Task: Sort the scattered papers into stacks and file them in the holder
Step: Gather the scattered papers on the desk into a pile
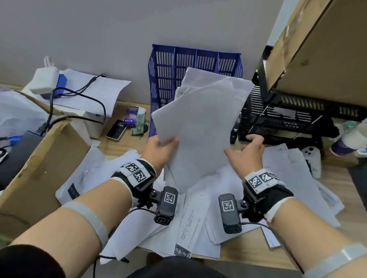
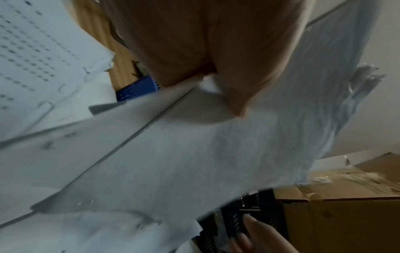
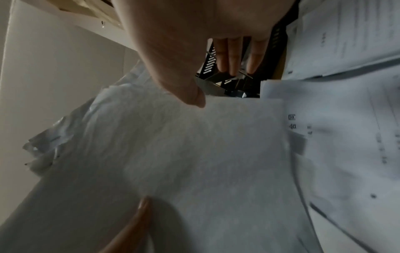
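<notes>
The left hand [image 1: 160, 148] forms the grip on a loose stack of papers [image 1: 201, 127], thumb on the near face and fingers behind, pinching the stack at its lower left edge; the left wrist view confirms the thumb [image 2: 236, 95] pressed onto the sheet. The stack is held off the counter [image 1: 333, 187], tilted up and away from the grip, its sheets fanned and uneven at the top. The right hand [image 1: 246, 154] stands just right of the stack with fingers [image 3: 231, 56] straight and spread, holding nothing; its thumb lies at the stack's right edge, contact not certain. Directly beyond the grip, partly hidden by the raised stack, stands the blue slotted holder [image 1: 168, 71] against the wall. Right of the holder sits a black wire rack [image 1: 291, 117]. Below and around both wrists, scattered papers [image 1: 197, 228] cover the counter. Left of the grip lie a phone [image 1: 116, 130] and a cardboard box [image 1: 42, 171].
</notes>
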A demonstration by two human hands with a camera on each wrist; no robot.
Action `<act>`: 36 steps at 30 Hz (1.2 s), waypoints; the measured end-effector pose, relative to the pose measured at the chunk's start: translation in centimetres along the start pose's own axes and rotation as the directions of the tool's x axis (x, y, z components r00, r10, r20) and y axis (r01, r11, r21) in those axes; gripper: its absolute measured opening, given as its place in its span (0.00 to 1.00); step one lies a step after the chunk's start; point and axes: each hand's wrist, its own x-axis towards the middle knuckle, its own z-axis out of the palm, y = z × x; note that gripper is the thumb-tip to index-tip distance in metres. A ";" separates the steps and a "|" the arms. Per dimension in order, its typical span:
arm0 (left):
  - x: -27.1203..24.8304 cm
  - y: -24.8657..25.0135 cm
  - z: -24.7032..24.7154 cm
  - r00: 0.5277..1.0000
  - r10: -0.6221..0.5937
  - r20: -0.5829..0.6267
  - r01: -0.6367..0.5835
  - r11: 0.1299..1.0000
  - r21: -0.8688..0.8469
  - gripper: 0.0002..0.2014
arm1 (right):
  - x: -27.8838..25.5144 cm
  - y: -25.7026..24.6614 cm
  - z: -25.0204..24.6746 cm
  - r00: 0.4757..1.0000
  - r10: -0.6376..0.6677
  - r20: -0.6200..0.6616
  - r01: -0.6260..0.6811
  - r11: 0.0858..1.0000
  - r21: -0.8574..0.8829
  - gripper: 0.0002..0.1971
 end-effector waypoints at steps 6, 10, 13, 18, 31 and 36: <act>-1.0 1.7 1.3 0.915 0.148 0.376 -0.276 0.908 0.315 0.10 | -4.5 -4.1 1.5 0.752 -0.126 0.647 -0.144 0.926 0.348 0.51; -2.0 1.5 1.6 0.744 0.063 0.665 -0.398 0.841 0.366 0.35 | -4.4 -4.5 1.8 0.877 -0.131 0.463 -0.089 0.902 0.423 0.25; -1.4 1.0 0.5 0.768 -0.037 0.639 -0.336 0.827 0.451 0.31 | -3.0 -2.9 0.7 0.941 0.004 0.338 -0.168 0.872 0.460 0.21; 0.5 0.8 -1.1 0.963 0.041 0.265 -0.141 0.917 0.372 0.26 | -1.7 -2.2 -2.4 0.966 -0.042 0.254 -0.096 0.856 0.507 0.05; -0.2 -3.5 -5.2 0.980 -0.114 0.164 0.062 0.953 0.297 0.07 | -2.8 1.9 -2.0 0.866 0.176 0.468 -0.373 0.851 0.370 0.17; -1.2 -4.7 -6.1 0.986 -0.166 0.029 0.153 0.955 0.252 0.13 | -3.8 5.6 -0.2 0.806 0.352 0.476 -0.359 0.930 -0.080 0.32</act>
